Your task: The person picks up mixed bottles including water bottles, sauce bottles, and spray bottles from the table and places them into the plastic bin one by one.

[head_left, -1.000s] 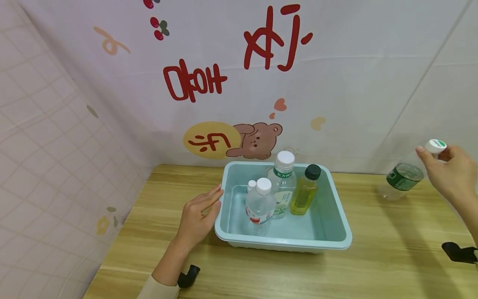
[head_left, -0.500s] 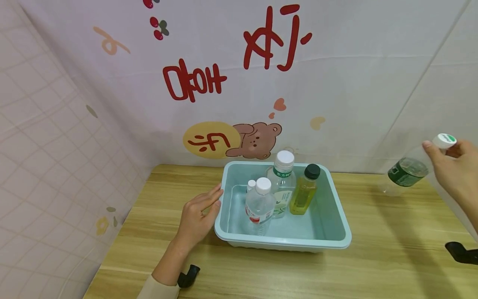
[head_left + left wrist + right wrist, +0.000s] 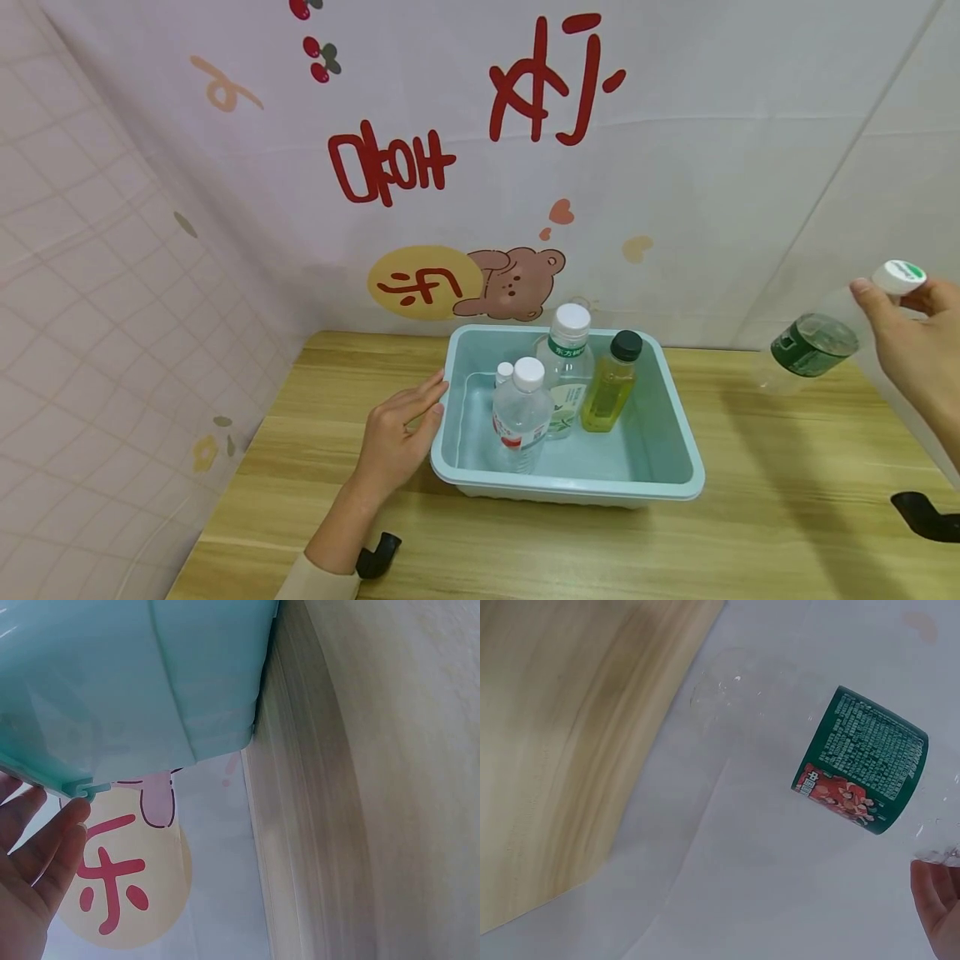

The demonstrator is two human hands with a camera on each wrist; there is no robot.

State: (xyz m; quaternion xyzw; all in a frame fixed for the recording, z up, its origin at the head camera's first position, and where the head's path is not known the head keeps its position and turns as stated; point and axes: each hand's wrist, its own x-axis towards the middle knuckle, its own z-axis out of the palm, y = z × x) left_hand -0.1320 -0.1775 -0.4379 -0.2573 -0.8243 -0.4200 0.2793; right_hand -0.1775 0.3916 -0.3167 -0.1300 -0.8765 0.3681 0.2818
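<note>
At the right of the head view, my right hand [image 3: 918, 342] pinches a clear plastic bottle [image 3: 813, 346] near its white cap. The bottle has a green label and leans, its base pointing down and left above the table. The right wrist view shows the bottle's label [image 3: 862, 761] close up. My left hand [image 3: 397, 437] rests its fairly straight fingers on the left rim of a light blue plastic tub [image 3: 570, 486]. In the left wrist view, the fingertips [image 3: 75, 814] touch the tub's edge.
Inside the tub stand a clear bottle [image 3: 521, 417] with a red-marked label, a taller white-capped bottle [image 3: 566, 367], a dark-capped bottle of yellow-green liquid [image 3: 611, 387] and a small white cap [image 3: 505, 371]. A printed cloth wall [image 3: 697, 208] backs the wooden table [image 3: 750, 533].
My right hand has raised the bottle and moved it slightly right, tilting it further; its base has shifted a little left and up. The left hand and tub stay put.
</note>
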